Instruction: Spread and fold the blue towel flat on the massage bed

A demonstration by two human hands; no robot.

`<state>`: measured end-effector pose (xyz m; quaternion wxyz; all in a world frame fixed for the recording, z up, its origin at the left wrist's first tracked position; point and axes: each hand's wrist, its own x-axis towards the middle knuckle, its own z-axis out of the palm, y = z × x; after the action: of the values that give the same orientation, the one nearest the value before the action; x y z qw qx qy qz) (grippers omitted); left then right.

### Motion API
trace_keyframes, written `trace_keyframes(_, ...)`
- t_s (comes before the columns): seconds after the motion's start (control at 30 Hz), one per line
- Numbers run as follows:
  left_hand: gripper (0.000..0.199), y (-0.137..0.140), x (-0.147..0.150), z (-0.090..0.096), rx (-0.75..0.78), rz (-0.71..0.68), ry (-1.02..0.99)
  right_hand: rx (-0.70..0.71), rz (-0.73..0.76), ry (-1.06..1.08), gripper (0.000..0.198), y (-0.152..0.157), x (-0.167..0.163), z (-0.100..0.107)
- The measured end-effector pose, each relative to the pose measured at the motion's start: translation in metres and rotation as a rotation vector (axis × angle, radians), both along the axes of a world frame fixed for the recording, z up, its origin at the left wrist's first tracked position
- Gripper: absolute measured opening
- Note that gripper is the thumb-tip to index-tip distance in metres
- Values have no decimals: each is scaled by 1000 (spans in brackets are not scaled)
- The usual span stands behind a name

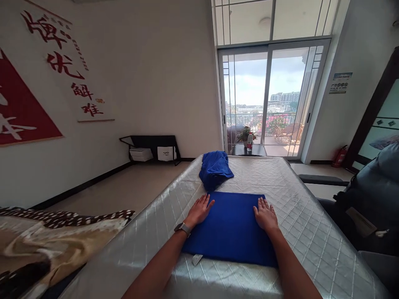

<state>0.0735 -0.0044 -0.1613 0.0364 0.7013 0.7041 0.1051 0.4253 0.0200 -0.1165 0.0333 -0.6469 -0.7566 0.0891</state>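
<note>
A blue cloth (pixel 233 232), folded into a flat rectangle, lies on the silver quilted cover (pixel 305 216) in front of me. A small white tag (pixel 197 259) pokes out at its near left edge. My left hand (pixel 199 210), with a watch (pixel 183 228) on the wrist, lies flat along the far left edge of the cloth, fingers stretched out. Flat at the far right corner rests my right hand (pixel 266 214), its fingers also extended. Just beyond the folded cloth sits a crumpled blue cloth (pixel 215 168).
Beyond the cover's far end stands a small table with a bottle (pixel 249 142) and a potted plant (pixel 245 135), before a sliding glass door (pixel 268 95). A patterned blanket (pixel 62 245) lies at the left. Dark seating with a bag (pixel 370 207) is on the right.
</note>
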Motion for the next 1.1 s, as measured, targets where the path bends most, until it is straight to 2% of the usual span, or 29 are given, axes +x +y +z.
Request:
trace_keyframes(0.3,70,1,-1,-9,83,17,-54,27,-12,-64,68,-1,-4,-1)
trace_keyframes(0.63,64,-11,-45,13,168,167,-109,43,-26,-105,64,-10,-12,9)
trace_keyframes(0.87,67,-16,-23,11,157,53,-107,88,-37,-129,62,-21,-19,21)
trace_keyframes(1.0,71,-17,-19,8,124,54,-107,115,-33,-144,62,-38,-15,26)
trace_keyframes(1.1,73,-16,-21,6,116,58,-105,110,-29,-151,62,-54,-9,20)
